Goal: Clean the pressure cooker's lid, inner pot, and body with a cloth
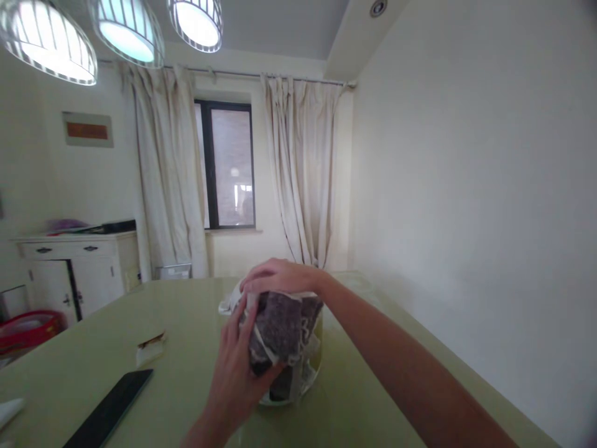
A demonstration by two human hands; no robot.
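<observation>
A dark grey, fuzzy bundle with white, lace-like edging [280, 326] is between my hands over the table. I cannot make out exactly what it is. My left hand [240, 354] grips its left side, fingers up along it and the thumb underneath. Across its top lies my right hand [280, 277], fingers bent over the far side, where their tips are hidden. White material [229, 303] shows behind the bundle at the left. Under and around it is a clear, rounded container [318, 354], partly hidden by the bundle.
The green table [186, 317] carries a black phone-like slab [112, 407], a small white-and-brown packet [150, 350] and a white item [10, 409] at the left edge. A white cabinet [96, 267] and red basket [30, 326] stand left. A wall [466, 186] borders the right.
</observation>
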